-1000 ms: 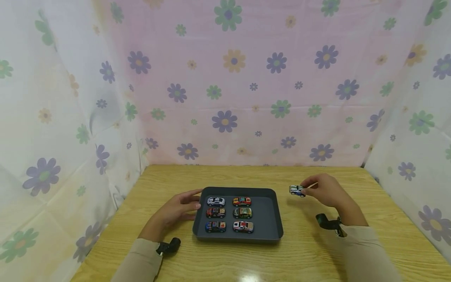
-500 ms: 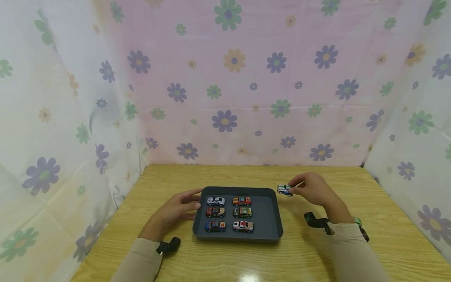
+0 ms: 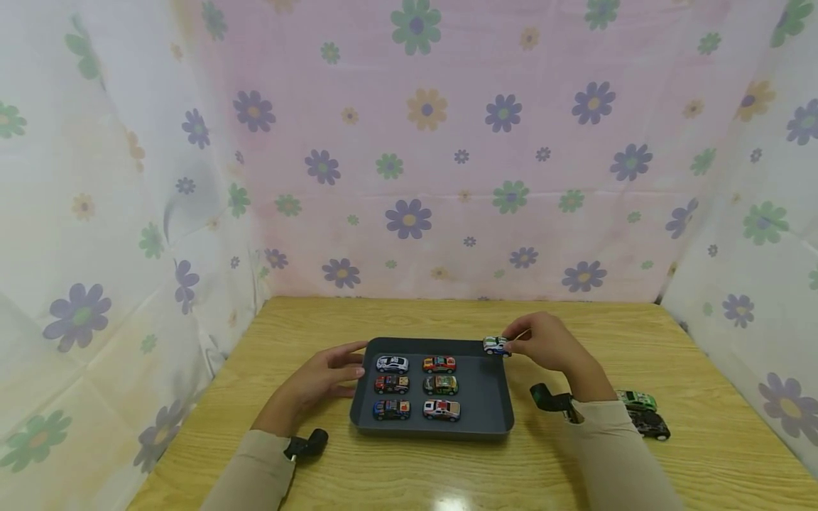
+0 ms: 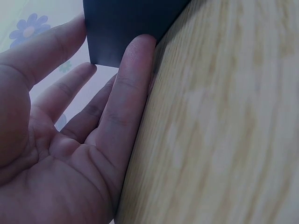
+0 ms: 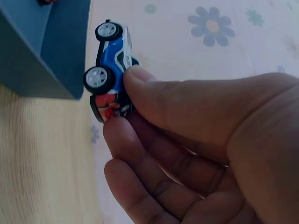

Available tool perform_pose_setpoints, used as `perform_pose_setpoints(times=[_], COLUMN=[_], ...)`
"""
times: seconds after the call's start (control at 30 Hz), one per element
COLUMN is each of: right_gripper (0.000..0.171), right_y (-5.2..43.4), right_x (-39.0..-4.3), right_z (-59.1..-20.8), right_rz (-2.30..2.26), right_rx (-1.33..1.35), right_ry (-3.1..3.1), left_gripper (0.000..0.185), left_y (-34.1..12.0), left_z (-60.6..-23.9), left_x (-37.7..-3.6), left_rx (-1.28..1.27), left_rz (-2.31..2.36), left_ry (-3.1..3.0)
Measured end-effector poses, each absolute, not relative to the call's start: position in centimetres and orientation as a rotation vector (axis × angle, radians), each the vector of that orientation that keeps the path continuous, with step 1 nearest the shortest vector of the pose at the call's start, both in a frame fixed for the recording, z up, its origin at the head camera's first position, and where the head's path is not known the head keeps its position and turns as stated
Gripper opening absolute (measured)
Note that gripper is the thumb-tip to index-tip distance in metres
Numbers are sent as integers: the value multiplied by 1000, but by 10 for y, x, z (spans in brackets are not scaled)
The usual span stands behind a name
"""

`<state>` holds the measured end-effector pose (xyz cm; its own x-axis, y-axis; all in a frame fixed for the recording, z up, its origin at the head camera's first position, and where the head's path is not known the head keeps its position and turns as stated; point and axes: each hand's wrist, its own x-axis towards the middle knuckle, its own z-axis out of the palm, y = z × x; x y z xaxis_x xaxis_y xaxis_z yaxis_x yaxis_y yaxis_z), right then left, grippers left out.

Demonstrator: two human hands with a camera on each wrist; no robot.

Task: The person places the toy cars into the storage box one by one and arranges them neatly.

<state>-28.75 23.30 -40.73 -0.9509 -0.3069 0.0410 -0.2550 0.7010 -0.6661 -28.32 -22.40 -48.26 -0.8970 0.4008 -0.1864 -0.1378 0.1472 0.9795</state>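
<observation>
Flowered curtains (image 3: 409, 177) hang round a wooden desk (image 3: 447, 468). At the left, the left hand (image 3: 319, 383) lies with fingers straight and relaxed against the left edge of a dark tray (image 3: 492, 397), where six toy cars (image 3: 415, 387) sit in two columns. The right hand (image 3: 543, 344) pinches a white and blue toy car (image 3: 495, 345) between thumb and fingers above the tray's far right corner. Farther right, a green car (image 3: 637, 399) and a black car (image 3: 648, 424) rest on the desk.

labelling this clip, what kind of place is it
Probably a small staged tabletop booth, not a lived-in room: a wooden table closed in on three sides by flower-print cloth, with only a dark tray of toy cars on it.
</observation>
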Motion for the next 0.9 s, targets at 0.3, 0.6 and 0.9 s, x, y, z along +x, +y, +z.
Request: perform_pose_setpoints(times=[0.3,0.6,0.9], right_gripper=[14,15,14], right_y=[218,204,189], right_x=[-292,-293,-292], right_z=[-412,-415,-421], right_rz=[-1035,-1015,-921], right_rx=[-449,-448,-481], right_ry=[2837,2822,2863], left_gripper=[69,69,69], left_y=[-224,-225,-224], left_z=[-483,-484,-485], left_x=[-283,-285,-284], left_rx=[269,280,270], left_rz=[1803,1803,1801], left_ry=[2015,2010,2024])
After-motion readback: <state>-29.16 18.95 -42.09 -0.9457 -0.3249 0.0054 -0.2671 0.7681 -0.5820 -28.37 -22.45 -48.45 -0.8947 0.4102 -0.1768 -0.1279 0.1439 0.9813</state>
